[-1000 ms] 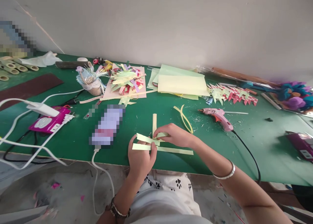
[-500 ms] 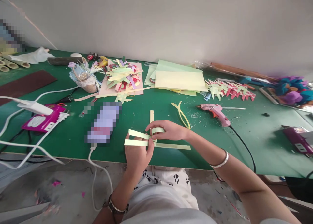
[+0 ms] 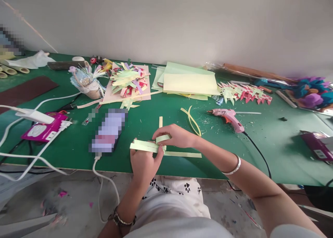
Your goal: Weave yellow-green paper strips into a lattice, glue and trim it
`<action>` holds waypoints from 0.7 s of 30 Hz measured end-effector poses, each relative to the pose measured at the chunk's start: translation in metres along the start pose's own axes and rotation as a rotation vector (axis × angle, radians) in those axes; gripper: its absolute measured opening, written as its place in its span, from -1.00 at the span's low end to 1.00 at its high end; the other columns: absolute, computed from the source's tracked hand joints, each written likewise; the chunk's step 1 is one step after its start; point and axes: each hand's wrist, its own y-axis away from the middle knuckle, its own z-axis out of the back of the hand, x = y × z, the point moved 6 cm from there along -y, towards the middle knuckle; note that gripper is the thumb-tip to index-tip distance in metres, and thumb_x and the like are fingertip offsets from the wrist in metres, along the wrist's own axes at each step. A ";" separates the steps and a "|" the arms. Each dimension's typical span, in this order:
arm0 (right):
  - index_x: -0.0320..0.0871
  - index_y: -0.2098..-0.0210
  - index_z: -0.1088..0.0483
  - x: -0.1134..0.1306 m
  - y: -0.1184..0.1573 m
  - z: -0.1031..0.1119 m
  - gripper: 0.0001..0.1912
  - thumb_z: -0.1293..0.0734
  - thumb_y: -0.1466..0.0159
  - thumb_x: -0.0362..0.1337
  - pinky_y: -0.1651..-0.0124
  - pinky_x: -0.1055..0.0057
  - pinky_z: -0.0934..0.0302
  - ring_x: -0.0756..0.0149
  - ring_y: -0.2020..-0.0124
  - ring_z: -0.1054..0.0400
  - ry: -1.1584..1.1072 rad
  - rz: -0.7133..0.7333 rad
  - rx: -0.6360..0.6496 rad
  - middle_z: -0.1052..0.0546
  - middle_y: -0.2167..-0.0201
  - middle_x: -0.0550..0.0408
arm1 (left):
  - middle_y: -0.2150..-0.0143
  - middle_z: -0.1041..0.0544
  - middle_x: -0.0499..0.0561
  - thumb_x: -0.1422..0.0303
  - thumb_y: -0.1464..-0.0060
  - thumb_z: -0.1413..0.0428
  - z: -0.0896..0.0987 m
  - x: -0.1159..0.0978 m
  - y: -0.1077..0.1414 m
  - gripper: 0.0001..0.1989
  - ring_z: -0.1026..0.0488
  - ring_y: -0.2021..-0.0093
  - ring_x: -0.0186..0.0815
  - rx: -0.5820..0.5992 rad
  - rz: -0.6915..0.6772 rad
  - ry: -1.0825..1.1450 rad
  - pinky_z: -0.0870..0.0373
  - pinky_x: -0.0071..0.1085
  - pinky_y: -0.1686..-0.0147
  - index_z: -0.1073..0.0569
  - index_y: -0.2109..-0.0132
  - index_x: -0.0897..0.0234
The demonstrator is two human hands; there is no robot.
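The work centres on a crossing of narrow paper strips near the close edge of the green-topped desk (image 3: 260, 151); two flat pale green paper strips (image 3: 143, 146) run from it toward 9 o'clock, over the left hand's fingers; one flat pale yellow-green paper strip (image 3: 183, 154) points to 3 o'clock, and a short pale yellow paper strip (image 3: 160, 121) stands out at 12.

The step in hand looks like folding or threading strips at this crossing; to do it well, I would pin the crossing firmly, turn each bend without twisting, and press the crease flat while the edges line up; too hard a pull would probably buckle or tear the paper.

The grip of the left hand (image 3: 144, 161) is closed, thumb pressed near the crossing, with the pair of strips pinched there; the grip of the right hand (image 3: 177, 135) is nearly shut, its fingertips about a bent pale green paper strip (image 3: 163, 138), just on the 12 o'clock side of the left thumb; the exact contact beneath the fingers is hidden.
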 end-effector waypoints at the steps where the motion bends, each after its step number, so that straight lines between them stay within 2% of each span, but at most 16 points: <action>1: -0.13 0.24 -0.39 0.000 0.000 0.000 -0.82 -0.27 -0.13 -0.35 0.31 0.49 -0.17 0.43 0.40 -0.34 -0.016 -0.005 0.002 -0.49 0.33 0.15 | 0.63 -0.47 -0.04 0.29 -0.08 0.02 0.000 0.000 -0.001 -0.76 -0.43 0.56 -0.23 0.007 0.005 0.000 -0.16 -0.16 0.00 -0.49 0.40 0.28; 7: -0.17 0.42 -0.34 0.001 -0.002 0.000 -0.87 -0.27 -0.05 -0.49 0.41 0.54 -0.10 0.49 0.50 -0.24 0.045 -0.005 -0.020 -0.43 0.50 0.22 | 0.69 -0.41 -0.07 0.28 -0.05 0.00 0.001 -0.001 -0.006 -0.74 -0.38 0.61 -0.26 0.050 0.051 -0.018 -0.17 -0.13 -0.02 -0.47 0.50 0.24; 13: -0.18 0.50 -0.35 0.006 -0.004 0.001 -0.91 -0.31 -0.03 -0.48 0.34 0.52 -0.10 0.46 0.40 -0.25 0.109 0.099 -0.069 -0.40 0.44 0.17 | 0.66 -0.44 -0.05 0.24 -0.04 0.00 0.002 -0.001 -0.010 -0.69 -0.38 0.61 -0.29 0.076 0.076 -0.008 -0.14 -0.11 -0.07 -0.47 0.56 0.23; 18: -0.18 0.38 -0.37 0.008 -0.001 0.003 -0.81 -0.28 -0.02 -0.52 0.30 0.51 -0.13 0.44 0.36 -0.28 0.098 0.098 -0.074 -0.44 0.37 0.16 | 0.74 -0.37 -0.07 0.28 -0.05 0.02 0.002 -0.001 -0.012 -0.66 -0.33 0.67 -0.30 0.095 0.062 -0.033 -0.15 -0.12 -0.07 -0.41 0.62 0.24; 21: -0.17 0.23 -0.36 0.008 0.011 0.013 -0.74 -0.27 -0.06 -0.46 0.29 0.48 -0.17 0.42 0.34 -0.29 0.116 0.082 -0.168 -0.44 0.33 0.13 | 0.77 -0.33 -0.09 0.27 -0.07 0.04 0.003 -0.001 -0.014 -0.62 -0.28 0.71 -0.32 0.108 0.049 -0.030 -0.19 -0.13 -0.04 -0.35 0.66 0.23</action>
